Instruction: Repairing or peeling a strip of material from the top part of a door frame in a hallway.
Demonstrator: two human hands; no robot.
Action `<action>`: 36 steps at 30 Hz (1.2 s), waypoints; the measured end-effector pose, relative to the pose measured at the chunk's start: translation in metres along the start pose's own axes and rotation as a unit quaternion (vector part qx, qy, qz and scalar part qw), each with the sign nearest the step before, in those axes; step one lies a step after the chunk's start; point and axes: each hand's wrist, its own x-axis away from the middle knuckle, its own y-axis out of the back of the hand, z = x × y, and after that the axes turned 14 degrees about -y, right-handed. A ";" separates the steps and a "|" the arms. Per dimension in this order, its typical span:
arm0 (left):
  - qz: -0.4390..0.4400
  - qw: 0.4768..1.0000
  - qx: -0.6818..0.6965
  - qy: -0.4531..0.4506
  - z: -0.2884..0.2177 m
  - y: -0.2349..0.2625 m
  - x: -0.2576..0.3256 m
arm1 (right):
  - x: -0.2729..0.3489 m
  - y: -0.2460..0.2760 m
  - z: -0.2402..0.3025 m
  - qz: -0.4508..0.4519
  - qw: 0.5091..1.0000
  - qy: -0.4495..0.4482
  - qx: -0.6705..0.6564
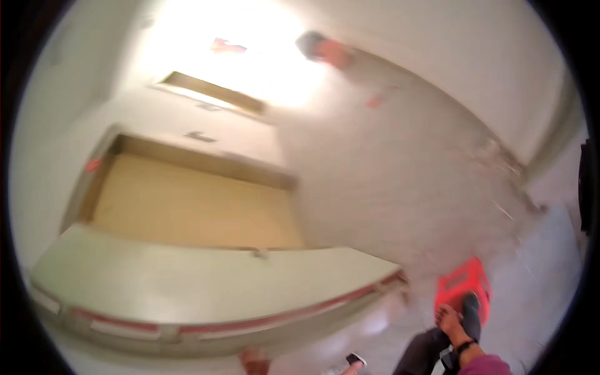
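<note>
My right hand (449, 320) comes in at the lower right, below a maroon sleeve and a dark wristband. Its fingers look loosely bent and apart, with nothing visible in them, and it rests by a dark trouser leg (425, 351). Just beyond that leg stands a bright red box-like object (461, 281); its kind is unclear. At the lower edge, a small black-and-white object (355, 359) touches a strip of skin. Farther left is a smeared brownish shape (254, 361). I cannot tell which of these, if either, belongs to my left hand.
A long pale-topped unit (206, 275) with red-edged fronts runs along the lower left. Behind it lies a wide recess with a yellowish base (194, 200), then a narrower recess (212, 92). Grey floor (387, 175) stretches to a white wall (481, 75). Strong glare whitens the top.
</note>
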 end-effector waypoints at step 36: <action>-0.520 0.833 -0.147 0.115 0.174 0.425 -0.090 | 0.574 -0.898 -0.041 0.230 -0.192 0.909 0.291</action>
